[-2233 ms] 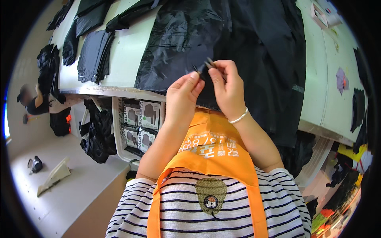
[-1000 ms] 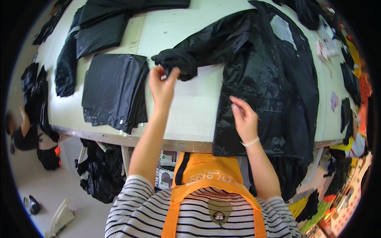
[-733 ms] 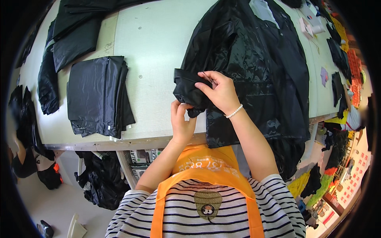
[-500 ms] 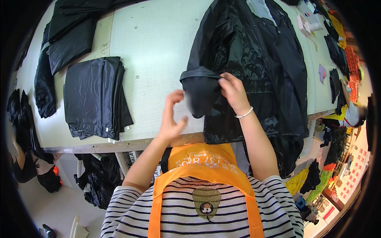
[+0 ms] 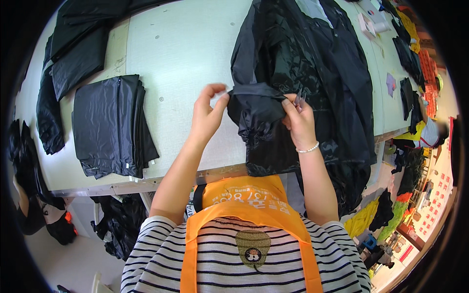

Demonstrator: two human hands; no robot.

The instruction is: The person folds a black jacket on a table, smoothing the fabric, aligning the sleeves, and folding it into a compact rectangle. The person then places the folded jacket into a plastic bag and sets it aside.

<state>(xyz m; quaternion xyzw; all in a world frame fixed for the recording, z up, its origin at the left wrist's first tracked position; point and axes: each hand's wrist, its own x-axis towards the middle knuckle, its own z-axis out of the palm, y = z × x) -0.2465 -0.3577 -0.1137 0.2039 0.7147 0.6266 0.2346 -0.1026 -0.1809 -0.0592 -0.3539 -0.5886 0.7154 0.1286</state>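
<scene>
A shiny black jacket [image 5: 337, 93] lies spread on the table in front of me. One sleeve end [image 5: 259, 102] is raised toward me, its opening edge stretched between my two hands. My left hand [image 5: 207, 115] has thumb and forefinger at the left side of that edge, the fingertips slightly blurred. At the other side my right hand [image 5: 299, 119] pinches the edge between thumb and fingers. A small, partly see-through object [image 5: 301, 100] shows by the right fingers; its kind I cannot make out. The sleeve's gathered fabric hangs below the edge.
A stack of folded black garments [image 5: 105, 127] sits on the table [image 5: 181, 63] to the left, with more black clothing [image 5: 80, 53] behind it. A white box [image 5: 366, 25] stands at the far right. Black fabric [image 5: 117, 224] hangs below the table's front edge. Another person [image 5: 430, 132] is at right.
My left hand has moved up to the sleeve edge, its fingers closing in. The sleeve end has turned and is now drawn wide between both hands. The right hand has shifted slightly right and down.
</scene>
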